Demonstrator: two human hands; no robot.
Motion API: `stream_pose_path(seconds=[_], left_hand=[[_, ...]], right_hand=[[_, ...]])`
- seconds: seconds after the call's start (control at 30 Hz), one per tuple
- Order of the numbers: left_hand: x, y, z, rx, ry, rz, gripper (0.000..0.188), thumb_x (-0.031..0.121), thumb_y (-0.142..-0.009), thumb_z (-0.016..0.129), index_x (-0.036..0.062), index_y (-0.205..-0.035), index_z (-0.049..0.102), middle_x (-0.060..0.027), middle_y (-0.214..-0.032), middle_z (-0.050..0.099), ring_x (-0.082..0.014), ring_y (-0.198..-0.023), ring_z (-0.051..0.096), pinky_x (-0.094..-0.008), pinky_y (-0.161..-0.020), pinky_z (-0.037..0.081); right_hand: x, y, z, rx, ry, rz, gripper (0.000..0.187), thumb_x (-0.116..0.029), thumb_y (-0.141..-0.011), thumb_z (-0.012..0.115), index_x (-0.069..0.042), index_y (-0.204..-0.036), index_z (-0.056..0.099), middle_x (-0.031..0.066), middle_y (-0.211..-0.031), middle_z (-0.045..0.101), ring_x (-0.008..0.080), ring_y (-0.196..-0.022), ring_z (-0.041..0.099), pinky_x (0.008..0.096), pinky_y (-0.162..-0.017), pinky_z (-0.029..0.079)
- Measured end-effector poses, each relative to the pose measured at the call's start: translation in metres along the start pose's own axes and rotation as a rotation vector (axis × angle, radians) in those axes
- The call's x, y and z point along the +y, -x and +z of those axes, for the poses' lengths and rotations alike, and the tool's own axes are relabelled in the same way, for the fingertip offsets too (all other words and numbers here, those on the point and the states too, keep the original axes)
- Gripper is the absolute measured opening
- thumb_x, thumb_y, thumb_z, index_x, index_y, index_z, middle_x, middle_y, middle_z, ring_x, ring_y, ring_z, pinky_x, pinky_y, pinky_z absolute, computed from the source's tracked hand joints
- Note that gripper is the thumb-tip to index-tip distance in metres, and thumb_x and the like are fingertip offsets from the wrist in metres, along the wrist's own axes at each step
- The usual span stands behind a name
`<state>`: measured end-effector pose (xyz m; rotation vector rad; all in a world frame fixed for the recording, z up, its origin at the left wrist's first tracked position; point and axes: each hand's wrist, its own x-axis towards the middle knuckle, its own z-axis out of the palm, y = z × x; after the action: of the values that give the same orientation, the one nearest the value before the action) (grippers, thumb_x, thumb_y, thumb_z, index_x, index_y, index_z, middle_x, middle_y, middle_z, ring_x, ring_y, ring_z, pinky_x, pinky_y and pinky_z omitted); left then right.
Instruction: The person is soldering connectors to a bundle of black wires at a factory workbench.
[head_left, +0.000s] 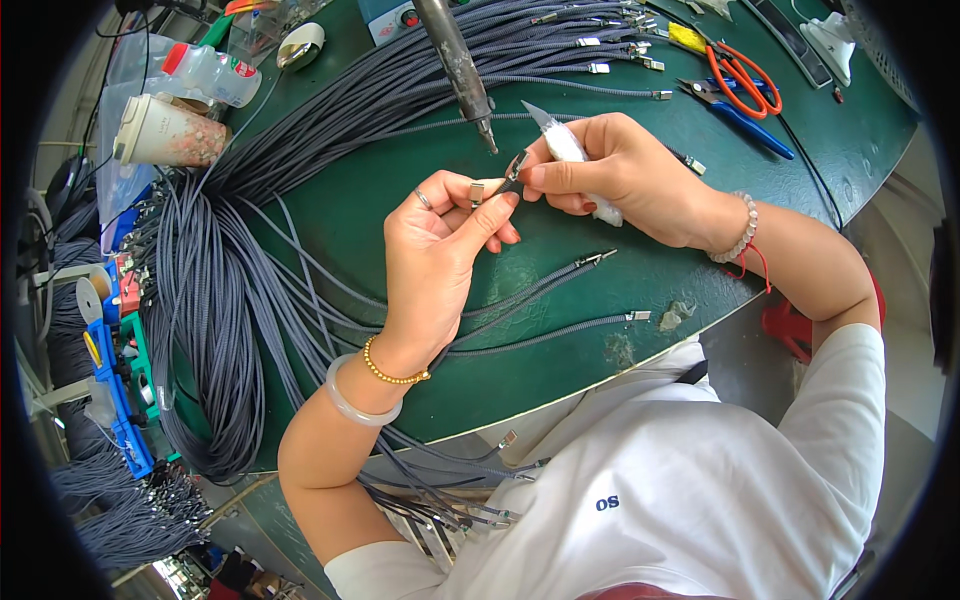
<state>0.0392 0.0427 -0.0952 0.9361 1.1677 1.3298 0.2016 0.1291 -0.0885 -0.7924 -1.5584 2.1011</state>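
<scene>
My left hand [440,240] is closed, thumb and fingers pinching the metal end of a cable, a small connector [514,172]. A second silvery connector piece [477,191] shows at its index finger. My right hand [640,180] is closed around a white-wrapped knife [568,150] with a grey pointed blade, angled up to the left. Its thumb and index fingertips meet at the connector beside my left fingertips. Just above both hands hangs the metal tip of a soldering iron [462,75], apart from the connector. Which cable the connector belongs to is partly hidden by my left hand.
A thick bundle of grey braided cables [330,120] spreads across the green table [560,360]. Orange-handled scissors [745,80] and blue-handled cutters [750,125] lie at far right. A cup [170,132] and plastic bottle [215,75] are at far left.
</scene>
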Motion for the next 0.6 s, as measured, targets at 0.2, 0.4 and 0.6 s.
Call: stream_pose_path(seconds=[0.2,0.4,0.6], left_hand=[[-0.003,-0.001,0.004,0.003,-0.023,-0.004,0.008,0.003,-0.079,0.060,-0.0026,-0.084,0.056,-0.0057,-0.073,0.058,-0.0093,-0.059,0.055,-0.0195,-0.053,0.041],[-0.004,-0.004,0.006,-0.051,-0.033,-0.079,0.015,0.008,-0.084,0.055,-0.0053,-0.089,0.057,-0.0087,-0.074,0.059,-0.0100,-0.059,0.054,-0.0202,-0.054,0.041],[0.001,-0.005,0.009,-0.103,0.012,-0.157,0.019,0.012,-0.086,0.052,-0.0063,-0.090,0.057,-0.0101,-0.075,0.059,-0.0112,-0.060,0.054,-0.0207,-0.055,0.041]], right_hand=[[0.001,0.002,0.001,0.071,0.087,0.005,0.017,-0.014,-0.079,0.060,0.002,-0.083,0.057,0.0030,-0.067,0.056,0.0058,-0.053,0.048,0.0179,-0.047,0.036],[0.009,0.003,0.002,0.139,0.289,-0.143,0.013,-0.010,-0.078,0.058,0.002,-0.079,0.055,0.0020,-0.067,0.054,0.0054,-0.054,0.049,0.0182,-0.048,0.039],[0.010,-0.002,-0.008,0.194,0.393,-0.167,0.013,-0.010,-0.080,0.057,0.003,-0.083,0.057,0.0035,-0.068,0.056,0.0056,-0.054,0.050,0.0183,-0.048,0.040]])
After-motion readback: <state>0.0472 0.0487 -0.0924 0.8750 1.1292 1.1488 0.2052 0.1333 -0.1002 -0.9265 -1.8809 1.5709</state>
